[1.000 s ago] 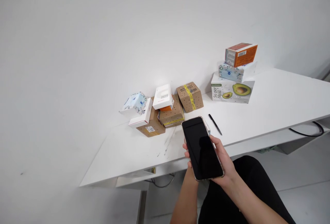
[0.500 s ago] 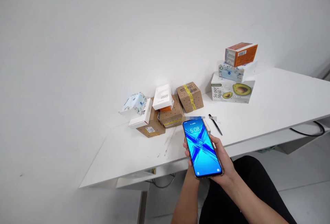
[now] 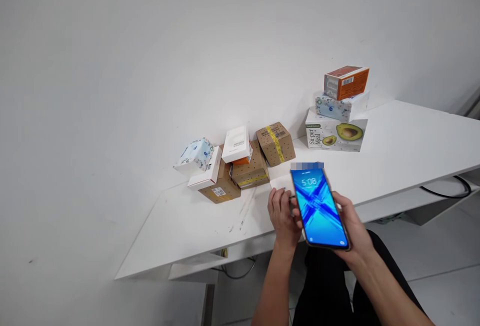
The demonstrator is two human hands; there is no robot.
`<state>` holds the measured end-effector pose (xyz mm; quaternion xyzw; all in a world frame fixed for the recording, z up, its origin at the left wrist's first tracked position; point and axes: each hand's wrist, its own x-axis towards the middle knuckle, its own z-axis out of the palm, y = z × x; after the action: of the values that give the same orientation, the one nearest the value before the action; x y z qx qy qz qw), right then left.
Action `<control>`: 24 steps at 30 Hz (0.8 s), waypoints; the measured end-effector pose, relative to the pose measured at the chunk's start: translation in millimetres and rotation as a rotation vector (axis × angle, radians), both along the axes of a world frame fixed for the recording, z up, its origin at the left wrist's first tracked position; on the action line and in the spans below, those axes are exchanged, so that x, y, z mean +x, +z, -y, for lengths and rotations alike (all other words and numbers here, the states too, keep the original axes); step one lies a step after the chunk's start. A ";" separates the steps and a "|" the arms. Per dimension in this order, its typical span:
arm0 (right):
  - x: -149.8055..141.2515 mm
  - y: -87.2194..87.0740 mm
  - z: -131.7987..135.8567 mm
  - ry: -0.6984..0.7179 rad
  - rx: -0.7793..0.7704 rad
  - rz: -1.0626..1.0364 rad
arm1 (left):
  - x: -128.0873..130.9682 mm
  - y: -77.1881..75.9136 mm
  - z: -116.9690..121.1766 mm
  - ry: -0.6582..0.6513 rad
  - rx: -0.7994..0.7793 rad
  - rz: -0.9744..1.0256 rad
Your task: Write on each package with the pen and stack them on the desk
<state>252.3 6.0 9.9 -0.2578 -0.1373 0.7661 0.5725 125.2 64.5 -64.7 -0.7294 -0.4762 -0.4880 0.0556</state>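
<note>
Leaning well left of the grip, a tissue pack (image 3: 195,155) rests on a white box (image 3: 207,170) over a carton (image 3: 222,189); nearer, a power bank box (image 3: 235,144) lies above a second carton (image 3: 255,166), a third (image 3: 276,143) beside it. Next, just left of the phone (image 3: 320,208), the left hand (image 3: 282,216) curls by a white item (image 3: 280,182) on the table (image 3: 405,146); whether it grips anything I cannot tell. The phone, lit at 5:08, is clasped in the right hand (image 3: 354,231), thumb along its right edge. Farther right, beyond the grip, stands an avocado box (image 3: 336,135). The step in hand seems to be holding the phone one-handed; the next move probably calls for a firm right clasp and the left fingers clear of its edge.
</note>
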 end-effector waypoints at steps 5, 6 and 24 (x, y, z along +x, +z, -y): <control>55.0 -36.0 -18.7 -0.467 0.034 0.992 | 1.4 3.3 0.3 0.000 0.066 -0.082; 64.4 -46.7 -24.3 -0.514 0.048 1.283 | 1.9 3.1 0.4 0.001 0.067 -0.079; 72.6 -102.2 -64.2 -0.205 0.499 1.876 | -0.3 -0.2 -3.7 -0.048 0.116 -0.056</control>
<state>324.9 70.2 -92.3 -0.6450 -0.6724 0.1452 0.3328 124.9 68.1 -65.0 -0.7495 -0.4278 -0.4953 0.0994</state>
